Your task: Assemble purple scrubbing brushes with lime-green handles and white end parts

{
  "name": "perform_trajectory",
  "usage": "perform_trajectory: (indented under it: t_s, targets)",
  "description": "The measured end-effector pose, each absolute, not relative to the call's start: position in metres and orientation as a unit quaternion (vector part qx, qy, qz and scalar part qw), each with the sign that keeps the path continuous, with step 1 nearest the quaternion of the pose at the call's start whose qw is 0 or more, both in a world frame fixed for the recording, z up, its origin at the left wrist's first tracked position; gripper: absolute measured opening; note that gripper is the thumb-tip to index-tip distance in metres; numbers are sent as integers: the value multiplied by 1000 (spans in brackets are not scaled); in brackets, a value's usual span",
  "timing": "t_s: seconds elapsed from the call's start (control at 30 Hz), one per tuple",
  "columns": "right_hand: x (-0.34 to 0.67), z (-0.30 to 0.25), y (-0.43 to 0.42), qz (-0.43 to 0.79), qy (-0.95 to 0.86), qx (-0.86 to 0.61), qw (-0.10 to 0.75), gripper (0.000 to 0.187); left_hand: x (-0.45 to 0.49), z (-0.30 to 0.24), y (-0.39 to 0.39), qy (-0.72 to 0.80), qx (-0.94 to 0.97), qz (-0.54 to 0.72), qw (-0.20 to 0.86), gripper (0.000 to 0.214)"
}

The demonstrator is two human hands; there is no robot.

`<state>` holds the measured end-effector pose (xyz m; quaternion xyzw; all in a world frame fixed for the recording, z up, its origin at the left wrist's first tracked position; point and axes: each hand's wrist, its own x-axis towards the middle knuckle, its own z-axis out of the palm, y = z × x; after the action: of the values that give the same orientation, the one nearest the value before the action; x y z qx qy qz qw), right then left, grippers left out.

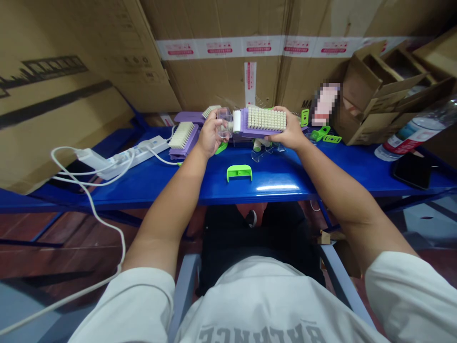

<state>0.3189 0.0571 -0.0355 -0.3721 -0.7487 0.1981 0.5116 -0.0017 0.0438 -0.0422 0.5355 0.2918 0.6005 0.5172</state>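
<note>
My right hand has its fingers curled around a purple bristle brush, and my left hand grips a clear plastic case right at the brush's end, can't quite tell if they're joined, both held above the blue workbench.

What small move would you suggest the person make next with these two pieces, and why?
Probably ease the clear plastic case in the left hand toward the white cylinder on the purple bristle brush in the right hand, since they sit end to end, almost meeting.
</note>
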Motion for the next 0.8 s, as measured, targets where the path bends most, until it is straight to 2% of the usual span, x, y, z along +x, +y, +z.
perform_trajectory:
  t_s: [0.3, 0.8]
  targets:
    - [318, -36, 57, 198, -762, -368, 495, 105, -1, -40, 41, 292, 562, 585, 506, 49]
    - [319, -39, 61, 204, -768, -359, 490, 106, 5, -40, 38, 310, 540, 588, 516, 49]
